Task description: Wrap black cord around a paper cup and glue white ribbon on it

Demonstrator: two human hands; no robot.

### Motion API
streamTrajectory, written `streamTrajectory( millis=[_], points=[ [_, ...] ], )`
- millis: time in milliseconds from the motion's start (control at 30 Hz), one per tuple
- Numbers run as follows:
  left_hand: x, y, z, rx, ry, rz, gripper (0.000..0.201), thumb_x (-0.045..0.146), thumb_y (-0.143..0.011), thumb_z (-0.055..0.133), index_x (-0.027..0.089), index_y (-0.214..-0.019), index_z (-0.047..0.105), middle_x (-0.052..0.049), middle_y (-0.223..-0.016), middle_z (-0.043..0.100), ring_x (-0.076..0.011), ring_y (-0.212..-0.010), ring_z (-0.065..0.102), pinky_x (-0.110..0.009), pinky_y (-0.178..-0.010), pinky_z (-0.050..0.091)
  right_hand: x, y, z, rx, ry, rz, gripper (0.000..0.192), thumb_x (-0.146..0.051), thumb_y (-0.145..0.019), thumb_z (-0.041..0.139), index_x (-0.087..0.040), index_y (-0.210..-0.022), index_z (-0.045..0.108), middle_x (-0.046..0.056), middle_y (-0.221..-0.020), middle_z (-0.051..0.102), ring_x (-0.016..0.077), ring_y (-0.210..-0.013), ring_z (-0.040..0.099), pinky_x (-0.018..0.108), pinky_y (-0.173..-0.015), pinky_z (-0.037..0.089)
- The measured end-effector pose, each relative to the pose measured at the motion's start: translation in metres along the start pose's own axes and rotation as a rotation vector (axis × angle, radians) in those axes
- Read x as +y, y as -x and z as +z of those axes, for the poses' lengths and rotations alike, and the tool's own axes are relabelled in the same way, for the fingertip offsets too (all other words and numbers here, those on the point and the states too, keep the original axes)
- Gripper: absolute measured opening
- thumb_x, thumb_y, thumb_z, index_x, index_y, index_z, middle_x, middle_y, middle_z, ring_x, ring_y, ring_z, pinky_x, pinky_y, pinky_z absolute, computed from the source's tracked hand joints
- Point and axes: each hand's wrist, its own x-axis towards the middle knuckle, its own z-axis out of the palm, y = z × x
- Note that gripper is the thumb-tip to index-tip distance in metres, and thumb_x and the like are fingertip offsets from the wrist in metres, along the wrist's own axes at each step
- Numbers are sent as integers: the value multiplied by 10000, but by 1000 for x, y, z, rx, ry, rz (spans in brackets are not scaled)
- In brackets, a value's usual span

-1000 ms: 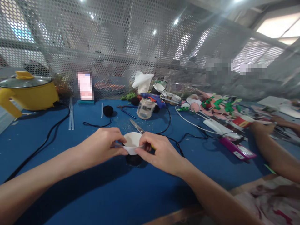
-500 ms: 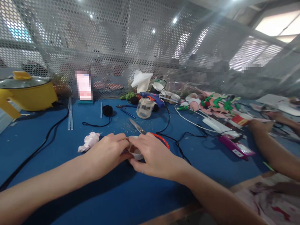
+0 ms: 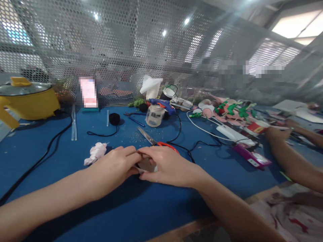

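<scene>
In front of me both hands pinch a small white-rimmed round piece with a greyish-tan inside (image 3: 147, 164); my fingers cover much of it, so its exact kind is hidden. My left hand (image 3: 122, 161) grips its left side, fingers closed. On the right side my right hand (image 3: 168, 164) curls round it, thumb below and fingers above. Just beyond the hands lie scissors (image 3: 148, 137) with red-orange handles, their blades pointing away to the left. A crumpled pale pink bundle (image 3: 96, 153) rests beside my left wrist.
A clear jar (image 3: 154, 116) with a blue glue gun (image 3: 161, 102) across it stands behind the scissors. Black cables run over the blue table (image 3: 106, 215). Left is a yellow pot (image 3: 30, 104); right, a purple power strip (image 3: 252, 157) and another person's arm (image 3: 287, 154).
My right hand has shifted slightly and the held piece is tilted, showing more of its tan inside. More of the scissors shows. The view has moved a little.
</scene>
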Motion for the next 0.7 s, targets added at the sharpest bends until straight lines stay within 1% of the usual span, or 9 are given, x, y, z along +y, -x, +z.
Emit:
streamTrajectory(
  millis=[67,133,200,300,400,500,567,633,700],
  points=[
    [-1,1,-7,-34,71,-68,190,85,-757,490,164,-921,543,-37,-867,627,-144,-721,598,-235,-609,434,2,0,-1,11,-28,2,280,-267,-677,665,-188,-913,536,19,-877,631,164,-779,567,266,-652,397],
    [-2,2,-14,-35,98,-93,122,96,-760,461,166,-820,540,-11,-774,609,-122,-658,572,-215,-570,410,2,1,-2,19,-58,0,281,-250,-679,660,-200,-928,539,1,-882,641,153,-775,573,259,-662,397],
    [-4,4,-18,-41,87,-101,114,127,-773,438,168,-727,534,1,-717,566,-107,-606,532,-203,-541,386,3,1,-2,27,-82,8,324,-248,-685,650,-206,-983,532,-6,-903,649,149,-780,579,260,-683,399],
    [-9,5,-20,-85,59,-119,104,140,-753,452,171,-719,545,3,-744,529,-91,-575,498,-188,-517,363,5,2,-3,38,-113,35,375,-259,-684,643,-206,-1035,521,-3,-922,657,155,-786,587,267,-690,404],
    [-16,4,-22,-121,56,-116,130,115,-744,445,168,-706,558,4,-749,511,-85,-583,484,-178,-524,355,7,3,-2,47,-135,51,382,-256,-681,642,-200,-1038,517,1,-923,661,161,-794,589,271,-691,409],
    [-22,1,-27,-168,172,-115,186,185,-794,435,154,-671,570,3,-720,505,-80,-579,459,-169,-519,346,8,3,-3,53,-141,71,385,-260,-680,644,-196,-1037,516,-4,-914,662,156,-785,587,272,-695,412],
    [-24,-1,-30,-231,288,-149,260,266,-824,419,145,-652,571,14,-659,485,-73,-543,425,-168,-496,333,9,3,-3,52,-145,78,384,-260,-678,647,-197,-1034,517,-11,-913,661,149,-777,583,270,-697,411],
    [-26,-2,-32,-270,397,-234,293,320,-844,381,147,-720,582,37,-574,435,-68,-485,372,-170,-454,305,8,3,-3,48,-152,74,377,-253,-678,647,-199,-1028,517,-13,-920,659,145,-773,580,271,-706,410],
    [-28,-2,-33,-272,493,-320,276,331,-854,352,157,-871,565,62,-510,382,-69,-439,327,-170,-415,273,8,3,-4,43,-163,78,375,-252,-680,645,-203,-1027,513,-12,-925,657,144,-765,578,275,-706,411]
  ],
)
